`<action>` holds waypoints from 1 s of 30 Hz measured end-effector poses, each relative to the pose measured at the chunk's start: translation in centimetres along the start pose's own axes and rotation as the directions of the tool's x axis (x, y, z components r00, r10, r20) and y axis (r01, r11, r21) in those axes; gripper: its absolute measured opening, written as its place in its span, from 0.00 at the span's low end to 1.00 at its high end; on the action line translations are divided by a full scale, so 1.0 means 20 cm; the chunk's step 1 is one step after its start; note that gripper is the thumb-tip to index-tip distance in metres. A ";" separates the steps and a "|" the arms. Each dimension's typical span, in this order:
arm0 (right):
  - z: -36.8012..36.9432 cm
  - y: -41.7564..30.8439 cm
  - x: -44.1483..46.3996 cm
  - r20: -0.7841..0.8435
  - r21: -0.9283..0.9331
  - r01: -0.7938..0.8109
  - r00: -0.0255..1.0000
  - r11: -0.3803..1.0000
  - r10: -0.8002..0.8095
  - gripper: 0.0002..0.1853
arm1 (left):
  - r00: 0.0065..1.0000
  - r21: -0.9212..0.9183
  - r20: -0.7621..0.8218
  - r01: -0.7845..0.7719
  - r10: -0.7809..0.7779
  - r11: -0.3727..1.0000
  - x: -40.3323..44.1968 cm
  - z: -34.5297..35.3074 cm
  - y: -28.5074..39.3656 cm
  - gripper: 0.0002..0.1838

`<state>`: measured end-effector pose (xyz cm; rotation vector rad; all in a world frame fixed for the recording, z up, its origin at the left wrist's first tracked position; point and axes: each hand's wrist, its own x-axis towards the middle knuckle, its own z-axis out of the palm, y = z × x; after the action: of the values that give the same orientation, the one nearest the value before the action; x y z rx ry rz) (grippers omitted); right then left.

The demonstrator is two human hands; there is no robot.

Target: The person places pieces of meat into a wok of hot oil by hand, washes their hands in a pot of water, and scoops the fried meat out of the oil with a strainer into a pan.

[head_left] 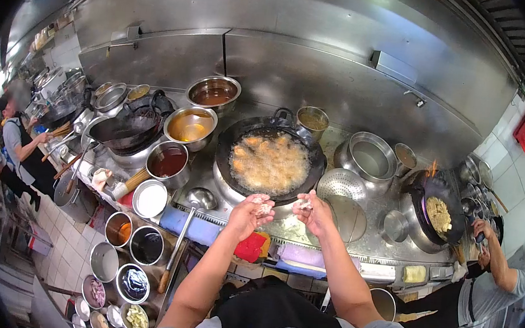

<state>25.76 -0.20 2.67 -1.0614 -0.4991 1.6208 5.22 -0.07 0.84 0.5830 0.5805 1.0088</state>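
Observation:
My left hand [251, 218] is at the near left edge of a large black wok [222, 160], its fingers closed around pale, lumpy pieces of raw food [264, 209]. Similar pale bits [305, 204] sit in the curled fingers of my right hand [315, 217], by the wok's near right edge. I cannot make out exactly what the food is. Golden pieces [269, 159] fry in bubbling oil inside the wok. A ladle [199, 198] with a long handle lies left of my left hand. A perforated strainer [342, 185] rests to the right of the wok.
Bowls of sauce [168, 159] and oil [191, 125] stand left of the wok. At right, a co-worker [504, 276] handles a smaller wok [426, 205] with a flame behind it. Several ingredient pots [118, 230] are at lower left. Folded cloths [304, 255] line the stove's front edge.

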 end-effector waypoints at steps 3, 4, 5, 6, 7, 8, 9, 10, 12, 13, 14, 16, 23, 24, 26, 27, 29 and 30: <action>-0.08 0.07 0.08 -0.022 0.022 -0.022 0.999 1.000 0.023 0.20 | 0.999 -0.032 -0.040 -0.029 0.028 0.999 -0.07 -0.09 0.02 0.13; -0.10 0.09 0.09 0.069 0.046 -0.051 0.996 0.998 0.048 0.20 | 0.998 -0.061 -0.061 -0.029 0.026 0.998 -0.09 -0.13 0.03 0.13; -0.11 0.10 0.10 0.075 0.043 -0.059 0.996 0.997 0.056 0.20 | 0.996 -0.092 -0.083 -0.032 0.024 0.995 -0.12 -0.17 0.03 0.13; -0.10 0.11 0.10 0.068 0.019 -0.027 0.997 0.999 0.026 0.20 | 0.995 -0.093 -0.089 -0.047 0.039 0.995 -0.15 -0.21 0.04 0.13; -0.09 0.12 0.11 0.062 -0.006 0.006 0.998 1.000 -0.005 0.20 | 0.994 -0.095 -0.098 -0.053 0.044 0.994 -0.18 -0.25 0.04 0.13; -0.10 0.14 0.13 0.038 -0.011 0.006 0.999 1.000 -0.006 0.19 | 0.989 -0.090 -0.134 -0.077 0.065 0.993 -0.21 -0.28 0.05 0.13; -0.08 0.13 0.13 0.043 -0.014 0.000 0.999 1.000 0.001 0.19 | 0.982 -0.085 -0.168 -0.099 0.084 0.991 -0.25 -0.32 0.06 0.12; -0.05 0.13 0.13 -0.014 -0.026 0.041 0.999 0.999 -0.042 0.19 | 0.974 -0.097 -0.211 -0.106 0.084 0.990 -0.28 -0.36 0.06 0.12; -0.03 0.10 0.13 0.031 -0.129 0.119 0.993 0.984 -0.116 0.18 | 0.963 -0.101 -0.248 -0.132 0.103 0.986 -0.35 -0.43 0.07 0.12; -0.01 0.10 0.14 0.033 -0.130 0.118 0.993 0.984 -0.115 0.18 | 0.952 -0.104 -0.280 -0.154 0.120 0.983 -0.38 -0.46 0.08 0.12; 0.00 0.09 0.14 0.028 -0.127 0.075 0.997 0.989 -0.072 0.18 | 0.941 -0.098 -0.310 -0.170 0.132 0.981 -0.42 -0.48 0.09 0.12; 0.04 0.04 0.13 0.115 -0.137 0.034 0.993 0.990 -0.018 0.20 | 0.934 -0.115 -0.328 -0.188 0.142 0.975 -0.48 -0.55 0.10 0.12; 0.06 0.06 0.27 0.196 -0.109 0.172 0.969 0.979 -0.149 0.12 | 0.895 -0.167 -0.417 -0.249 0.161 0.954 -0.60 -0.69 0.12 0.12; 0.08 0.07 0.28 0.202 -0.115 0.170 0.969 0.979 -0.145 0.12 | 0.894 -0.169 -0.421 -0.245 0.155 0.955 -0.62 -0.69 0.14 0.12; 0.11 0.06 0.30 0.216 -0.134 0.164 0.967 0.977 -0.133 0.12 | 0.889 -0.176 -0.431 -0.251 0.155 0.952 -0.66 -0.71 0.16 0.12; 0.12 0.06 0.31 0.222 -0.143 0.161 0.967 0.977 -0.127 0.12 | 0.890 -0.175 -0.428 -0.253 0.159 0.951 -0.67 -0.72 0.16 0.13; 0.14 0.05 0.35 0.265 -0.210 0.158 0.959 0.965 -0.099 0.12 | 0.889 -0.179 -0.428 -0.262 0.164 0.948 -0.69 -0.75 0.17 0.13; 0.16 0.05 0.36 0.283 -0.202 0.135 0.956 0.970 -0.074 0.12 | 0.891 -0.175 -0.419 -0.267 0.174 0.948 -0.70 -0.77 0.17 0.14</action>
<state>22.36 6.73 0.89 -0.9551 -0.9229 1.6522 -13.14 -8.40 -5.29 0.2376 0.7560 1.4088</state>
